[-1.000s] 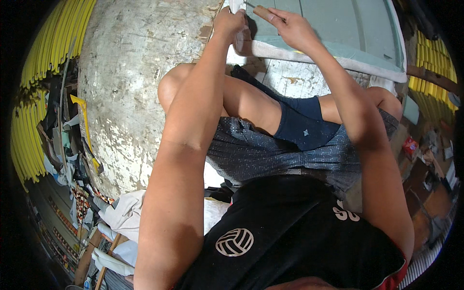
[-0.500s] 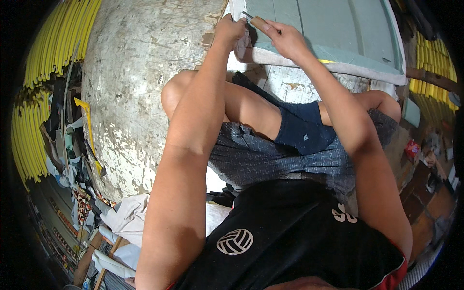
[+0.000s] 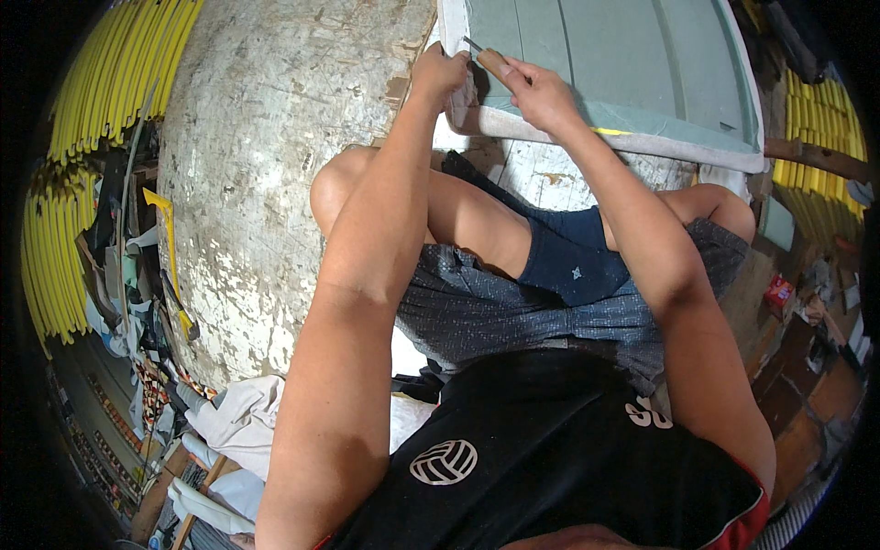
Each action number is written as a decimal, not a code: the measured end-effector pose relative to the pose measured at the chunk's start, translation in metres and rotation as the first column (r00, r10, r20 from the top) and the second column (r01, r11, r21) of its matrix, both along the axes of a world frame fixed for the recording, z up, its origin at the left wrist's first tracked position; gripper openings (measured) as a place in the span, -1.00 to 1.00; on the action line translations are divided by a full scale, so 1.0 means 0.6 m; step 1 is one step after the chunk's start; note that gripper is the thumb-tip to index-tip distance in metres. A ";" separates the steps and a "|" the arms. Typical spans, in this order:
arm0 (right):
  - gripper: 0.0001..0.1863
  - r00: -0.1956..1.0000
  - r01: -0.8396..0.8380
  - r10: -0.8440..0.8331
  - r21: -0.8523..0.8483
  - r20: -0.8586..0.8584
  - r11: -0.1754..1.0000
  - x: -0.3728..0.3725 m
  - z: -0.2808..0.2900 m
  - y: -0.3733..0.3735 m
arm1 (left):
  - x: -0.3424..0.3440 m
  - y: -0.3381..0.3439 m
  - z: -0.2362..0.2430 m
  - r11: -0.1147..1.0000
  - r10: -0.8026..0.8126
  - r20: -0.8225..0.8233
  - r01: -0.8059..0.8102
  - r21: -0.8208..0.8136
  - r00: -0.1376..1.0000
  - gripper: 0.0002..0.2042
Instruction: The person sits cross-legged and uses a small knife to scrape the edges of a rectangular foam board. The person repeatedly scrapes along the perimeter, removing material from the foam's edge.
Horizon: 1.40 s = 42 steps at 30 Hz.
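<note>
A grey-green panel (image 3: 610,69) lies in front of me, its border wrapped in pale fabric (image 3: 541,127). At its left edge my left hand (image 3: 441,77) is closed, fingers bent against the fabric. Whether it pinches a fold there is hard to see. My right hand (image 3: 547,101) grips a tool with a wooden handle (image 3: 495,66) and a thin dark metal shaft. The shaft points up and left, with its tip at the fabric edge just beyond my left thumb. Its exact kind does not show.
Under the panel spreads a worn board (image 3: 238,202) with peeling white paint. Stacks of yellow ribbed pieces (image 3: 124,69) stand at far left and right. A yellow-framed tool (image 3: 166,240) lies by the board's left edge. Crumpled cloth (image 3: 240,412) and a red packet (image 3: 779,291) lie nearby.
The whole view has shifted, so the panel and both hands appear slightly lower. The hands keep nearly the same place relative to the panel, and both grips look the same.
</note>
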State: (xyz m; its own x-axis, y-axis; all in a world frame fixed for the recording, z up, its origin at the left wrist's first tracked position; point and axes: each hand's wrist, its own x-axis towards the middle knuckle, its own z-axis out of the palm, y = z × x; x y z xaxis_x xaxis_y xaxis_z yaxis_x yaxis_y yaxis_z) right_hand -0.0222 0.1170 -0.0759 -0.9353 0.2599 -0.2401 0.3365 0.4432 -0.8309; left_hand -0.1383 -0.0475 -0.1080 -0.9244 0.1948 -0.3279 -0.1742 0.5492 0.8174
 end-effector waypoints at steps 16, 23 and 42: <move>-0.50 0.942 -0.084 0.280 0.680 -0.183 0.729 0.023 0.032 -0.026 | -0.014 -0.004 -0.019 0.994 0.027 0.129 -0.040 0.101 0.991 -0.57; -0.52 0.944 -0.249 0.228 0.062 0.239 0.967 -0.023 0.097 -0.001 | -0.007 -0.016 -0.014 0.970 0.031 0.165 -0.070 0.234 0.986 -0.58; -0.51 0.979 -0.170 0.202 0.397 -0.040 0.902 -0.002 0.052 -0.017 | -0.011 -0.004 0.011 0.979 0.006 0.240 -0.055 0.198 0.971 -0.53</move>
